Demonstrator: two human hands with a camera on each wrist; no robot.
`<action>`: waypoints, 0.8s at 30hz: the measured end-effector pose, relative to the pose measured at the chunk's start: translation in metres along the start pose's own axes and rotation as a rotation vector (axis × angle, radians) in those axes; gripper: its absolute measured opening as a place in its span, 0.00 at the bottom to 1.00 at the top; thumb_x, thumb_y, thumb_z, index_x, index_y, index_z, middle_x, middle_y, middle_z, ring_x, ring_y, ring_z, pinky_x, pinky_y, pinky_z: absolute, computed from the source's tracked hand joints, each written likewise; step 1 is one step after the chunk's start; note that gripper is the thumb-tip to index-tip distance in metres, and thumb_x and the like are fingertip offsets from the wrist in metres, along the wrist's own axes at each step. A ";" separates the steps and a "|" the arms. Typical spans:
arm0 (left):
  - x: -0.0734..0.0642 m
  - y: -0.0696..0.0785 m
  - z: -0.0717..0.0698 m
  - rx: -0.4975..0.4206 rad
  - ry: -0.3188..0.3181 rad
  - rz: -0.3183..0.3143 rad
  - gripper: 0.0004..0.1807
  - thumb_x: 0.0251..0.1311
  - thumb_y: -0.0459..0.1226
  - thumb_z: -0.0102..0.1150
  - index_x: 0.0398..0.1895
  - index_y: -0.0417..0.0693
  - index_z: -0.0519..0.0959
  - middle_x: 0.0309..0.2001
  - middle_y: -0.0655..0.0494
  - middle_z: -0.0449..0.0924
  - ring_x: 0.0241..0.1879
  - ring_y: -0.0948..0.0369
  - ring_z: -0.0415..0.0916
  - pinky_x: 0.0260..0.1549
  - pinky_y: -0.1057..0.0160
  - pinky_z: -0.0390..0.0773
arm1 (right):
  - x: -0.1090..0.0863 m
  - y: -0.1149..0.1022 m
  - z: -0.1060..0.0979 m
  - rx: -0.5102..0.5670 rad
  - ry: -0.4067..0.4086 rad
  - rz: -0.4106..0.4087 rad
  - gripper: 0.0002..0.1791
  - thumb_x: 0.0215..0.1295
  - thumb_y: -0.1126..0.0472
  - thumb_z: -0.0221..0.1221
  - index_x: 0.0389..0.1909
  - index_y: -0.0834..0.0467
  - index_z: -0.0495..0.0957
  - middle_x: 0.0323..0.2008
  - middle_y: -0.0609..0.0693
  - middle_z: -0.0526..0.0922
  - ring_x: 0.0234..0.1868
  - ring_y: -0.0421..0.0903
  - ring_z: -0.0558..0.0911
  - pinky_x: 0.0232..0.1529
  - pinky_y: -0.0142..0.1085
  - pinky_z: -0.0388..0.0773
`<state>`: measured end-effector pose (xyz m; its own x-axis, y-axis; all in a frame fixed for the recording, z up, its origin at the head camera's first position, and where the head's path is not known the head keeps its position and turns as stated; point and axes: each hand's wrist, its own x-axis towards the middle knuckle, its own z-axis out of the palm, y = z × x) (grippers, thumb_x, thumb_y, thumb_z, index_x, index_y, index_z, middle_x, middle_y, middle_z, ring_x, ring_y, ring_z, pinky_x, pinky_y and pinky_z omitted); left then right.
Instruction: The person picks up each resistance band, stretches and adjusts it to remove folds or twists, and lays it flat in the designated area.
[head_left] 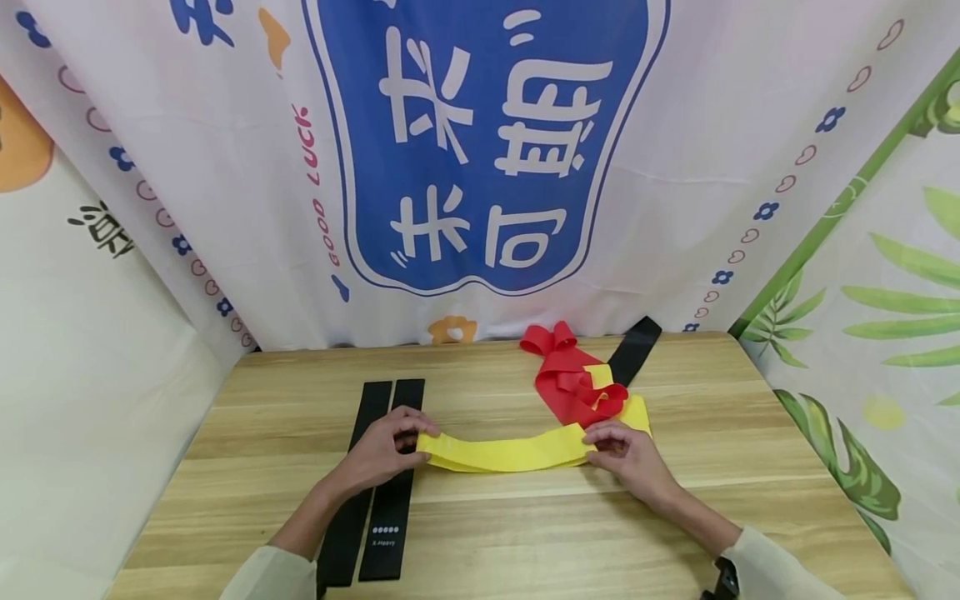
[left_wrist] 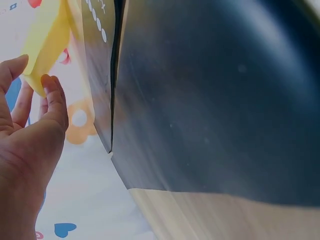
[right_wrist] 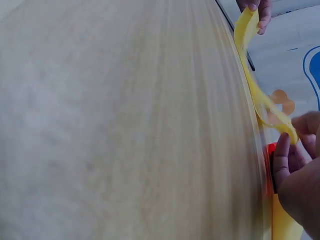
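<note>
A yellow resistance band (head_left: 502,454), doubled into a long loop, stretches between both hands above the middle of the table and sags slightly at its centre. My left hand (head_left: 390,446) pinches its left end between thumb and fingers, over the black bands. At the other end, my right hand (head_left: 630,462) pinches the band beside the heap of red and yellow bands. The left wrist view shows the band's end (left_wrist: 45,45) between thumb and fingertips. In the right wrist view the yellow band (right_wrist: 260,97) runs from one hand to the other.
Two flat black bands (head_left: 388,500) lie side by side on the wooden table (head_left: 510,533) at left, one marked X-Heavy. At back right sit a crumpled red band (head_left: 562,375), another yellow band (head_left: 637,412) and a black band (head_left: 636,346). A printed cloth (head_left: 675,208) hangs behind.
</note>
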<state>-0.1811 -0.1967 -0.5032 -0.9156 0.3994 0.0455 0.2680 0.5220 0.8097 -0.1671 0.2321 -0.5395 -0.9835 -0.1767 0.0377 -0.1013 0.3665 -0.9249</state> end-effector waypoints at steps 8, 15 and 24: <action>-0.001 0.002 -0.002 0.008 -0.012 0.002 0.14 0.59 0.33 0.78 0.49 0.45 0.89 0.56 0.48 0.77 0.52 0.54 0.76 0.51 0.62 0.84 | 0.001 0.001 0.001 -0.012 0.015 0.052 0.10 0.66 0.70 0.70 0.47 0.59 0.89 0.49 0.56 0.87 0.46 0.45 0.83 0.46 0.27 0.83; -0.001 0.000 -0.003 0.035 -0.017 -0.031 0.15 0.57 0.37 0.80 0.48 0.47 0.90 0.56 0.49 0.77 0.59 0.49 0.76 0.54 0.57 0.85 | 0.003 0.001 0.000 0.013 0.005 0.052 0.11 0.69 0.71 0.67 0.51 0.63 0.88 0.50 0.58 0.87 0.41 0.45 0.83 0.43 0.28 0.84; -0.002 -0.001 -0.002 0.057 0.070 -0.089 0.05 0.66 0.32 0.71 0.40 0.52 0.92 0.50 0.55 0.81 0.52 0.56 0.77 0.45 0.67 0.81 | 0.003 -0.005 -0.002 0.017 0.012 0.029 0.11 0.68 0.71 0.68 0.50 0.62 0.88 0.50 0.57 0.87 0.48 0.47 0.83 0.46 0.27 0.83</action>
<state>-0.1802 -0.1998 -0.5031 -0.9548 0.2969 0.0171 0.1992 0.5959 0.7780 -0.1701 0.2317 -0.5342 -0.9877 -0.1556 0.0156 -0.0707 0.3559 -0.9319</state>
